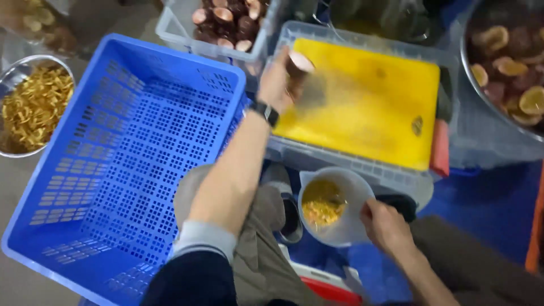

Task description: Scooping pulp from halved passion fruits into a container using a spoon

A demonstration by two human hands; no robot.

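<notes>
My left hand [279, 79] is raised over the left edge of a yellow cutting board [368, 107] and grips a dark, round halved fruit [298, 63] with its pale cut face showing. A black watch sits on that wrist. My right hand [385, 225] rests low at the rim of a translucent white plastic jug [351, 190] that holds yellow pulp, with a metal spoon lying inside. The hand's fingers touch the jug's right side. The cutting board lies across a clear plastic crate [362, 167].
A large empty blue plastic basket [113, 170] fills the left. A metal bowl of yellow shreds [34, 105] is far left. A clear crate of halved dark fruits [226, 25] stands behind, and a metal basin of fruit halves [510, 62] at right.
</notes>
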